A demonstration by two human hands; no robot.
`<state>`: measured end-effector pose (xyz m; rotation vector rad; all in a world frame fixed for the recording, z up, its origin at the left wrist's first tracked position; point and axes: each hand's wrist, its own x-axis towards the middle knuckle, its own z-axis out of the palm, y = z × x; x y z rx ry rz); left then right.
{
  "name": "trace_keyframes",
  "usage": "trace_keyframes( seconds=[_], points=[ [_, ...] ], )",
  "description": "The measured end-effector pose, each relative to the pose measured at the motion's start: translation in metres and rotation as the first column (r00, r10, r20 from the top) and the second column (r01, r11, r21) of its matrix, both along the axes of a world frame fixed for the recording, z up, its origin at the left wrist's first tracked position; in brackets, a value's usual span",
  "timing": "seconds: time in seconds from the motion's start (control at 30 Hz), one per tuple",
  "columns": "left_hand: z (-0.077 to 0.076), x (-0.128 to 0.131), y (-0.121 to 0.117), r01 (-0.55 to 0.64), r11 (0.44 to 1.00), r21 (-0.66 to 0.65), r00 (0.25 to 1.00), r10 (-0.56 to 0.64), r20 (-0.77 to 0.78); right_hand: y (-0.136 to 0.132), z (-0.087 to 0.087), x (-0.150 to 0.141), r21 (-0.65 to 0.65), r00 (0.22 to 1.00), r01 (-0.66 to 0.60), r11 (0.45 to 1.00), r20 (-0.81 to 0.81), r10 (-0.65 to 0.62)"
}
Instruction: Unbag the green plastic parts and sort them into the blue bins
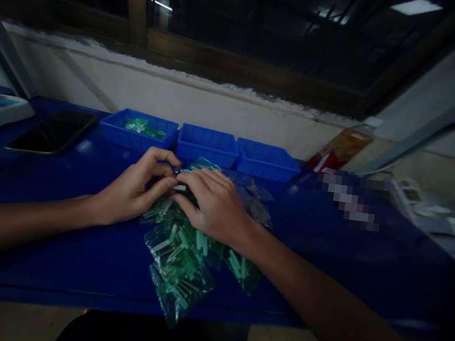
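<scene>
My left hand (136, 189) is closed, with its thumb and fingertips pinched at one end of a small white piece (179, 187). From the other side my right hand (217, 200) meets it, fingers curled over and hiding most of what is between the fingertips. What kind of piece it is I cannot make out. Both hands hover at the top of a heap of clear greenish plastic bags (191, 283), which hold green and white strips and thin sticks. More clear bags (259, 200) lie just beyond my right hand.
Three blue plastic trays stand along the wall; the left tray (131, 138) contains green bags, beside the middle tray (207, 148) and right tray (269, 169). A phone (52, 132) and white device (2, 115) lie left. At right are a red-and-orange package (342, 146) and white equipment (423, 210).
</scene>
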<state>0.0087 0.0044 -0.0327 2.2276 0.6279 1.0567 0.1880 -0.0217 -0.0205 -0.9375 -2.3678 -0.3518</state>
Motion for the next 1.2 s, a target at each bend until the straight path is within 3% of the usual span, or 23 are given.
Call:
trace_keyframes(
  seconds=[0.2,0.37,0.57,0.9,1.03,1.2],
  points=[
    [0.001,-0.005,0.001,-0.093,0.991,0.092,0.992,0.100,-0.077,0.001,0.001,0.003,0.015,0.999,0.022,1.000,0.033,-0.022],
    [0.003,-0.005,0.000,-0.127,0.989,0.075,0.981,0.137,-0.136,-0.001,0.004,0.005,0.040,0.999,0.040,0.998,0.012,-0.041],
    [0.007,-0.005,0.000,-0.044,0.990,0.137,0.982,0.068,-0.178,-0.001,0.006,0.008,-0.067,0.994,0.070,0.995,-0.083,-0.075],
    [0.010,-0.005,-0.001,-0.120,0.979,0.163,0.951,0.161,-0.264,0.001,0.005,0.006,-0.174,0.995,0.015,0.985,-0.096,-0.033],
    [0.009,-0.004,0.000,-0.115,0.981,0.158,0.947,0.157,-0.280,0.001,0.006,0.007,-0.122,0.998,0.043,0.992,-0.029,-0.047],
    [0.009,-0.005,0.001,-0.056,0.982,0.179,0.944,0.111,-0.312,-0.001,0.007,0.007,0.040,0.982,0.098,0.994,0.158,-0.104]
  ],
)
